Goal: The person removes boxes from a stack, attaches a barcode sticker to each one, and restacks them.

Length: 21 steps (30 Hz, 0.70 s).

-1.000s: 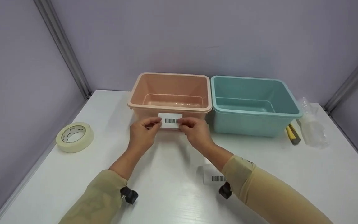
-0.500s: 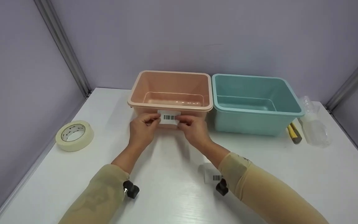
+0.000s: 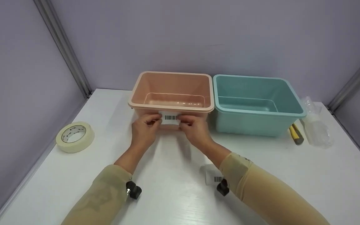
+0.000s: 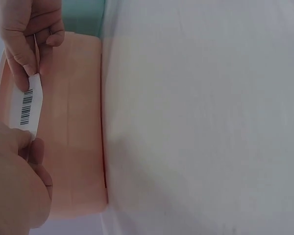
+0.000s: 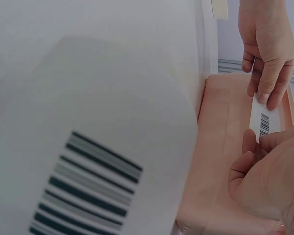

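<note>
A white barcode label [image 3: 170, 117] is stretched between both hands at the front wall of the pink plastic bin [image 3: 172, 74], just below its rim. My left hand [image 3: 144, 129] pinches the label's left end between thumb and forefinger. The right end is pinched by my right hand [image 3: 197, 129] in the same way. In the left wrist view the label [image 4: 29, 105] lies close along the bin wall, with its lower edge standing slightly off. A second barcode label [image 3: 212, 177], slightly curled, lies on the table by the right sleeve; this loose label [image 5: 103, 127] looms large in the right wrist view.
A teal bin [image 3: 258, 125] stands right beside the pink one. Masking tape [image 3: 75, 137] lies at the left of the white table [image 3: 173, 200]. On the right are a yellow-and-black utility knife [image 3: 296, 134] and a clear plastic bag [image 3: 317, 129]. Walls enclose the table's back and sides.
Both hands have brought the label slightly up and in against the pink bin's front wall. Over the last half second they barely move.
</note>
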### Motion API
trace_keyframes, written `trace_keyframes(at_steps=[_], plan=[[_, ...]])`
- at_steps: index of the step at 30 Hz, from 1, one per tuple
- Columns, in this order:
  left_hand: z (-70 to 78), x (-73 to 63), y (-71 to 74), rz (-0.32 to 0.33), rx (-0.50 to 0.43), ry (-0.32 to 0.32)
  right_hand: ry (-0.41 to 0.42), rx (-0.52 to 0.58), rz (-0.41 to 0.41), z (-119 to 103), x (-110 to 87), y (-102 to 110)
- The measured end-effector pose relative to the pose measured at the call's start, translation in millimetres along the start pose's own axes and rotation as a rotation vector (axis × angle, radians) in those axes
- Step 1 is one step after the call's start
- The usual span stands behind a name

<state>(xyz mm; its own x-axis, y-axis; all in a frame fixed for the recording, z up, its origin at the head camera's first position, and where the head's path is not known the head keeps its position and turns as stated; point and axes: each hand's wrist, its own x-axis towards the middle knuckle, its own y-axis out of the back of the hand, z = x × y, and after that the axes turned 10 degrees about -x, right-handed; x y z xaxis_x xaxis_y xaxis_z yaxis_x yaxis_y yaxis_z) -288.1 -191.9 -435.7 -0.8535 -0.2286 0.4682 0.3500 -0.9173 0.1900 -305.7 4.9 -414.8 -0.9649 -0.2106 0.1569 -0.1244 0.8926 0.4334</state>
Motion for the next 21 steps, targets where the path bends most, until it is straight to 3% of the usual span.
trace_keyframes(at_steps=[8, 21], plan=[[-1.6, 0.3, 0.6, -0.015, 0.006, 0.012, 0.045, 0.059, 0.002, -2, 1.4, -2], [-1.5, 1.9, -1.3, -0.03, 0.036, -0.013, -0.017, 0.077, -0.034, -10, 1.5, 3]])
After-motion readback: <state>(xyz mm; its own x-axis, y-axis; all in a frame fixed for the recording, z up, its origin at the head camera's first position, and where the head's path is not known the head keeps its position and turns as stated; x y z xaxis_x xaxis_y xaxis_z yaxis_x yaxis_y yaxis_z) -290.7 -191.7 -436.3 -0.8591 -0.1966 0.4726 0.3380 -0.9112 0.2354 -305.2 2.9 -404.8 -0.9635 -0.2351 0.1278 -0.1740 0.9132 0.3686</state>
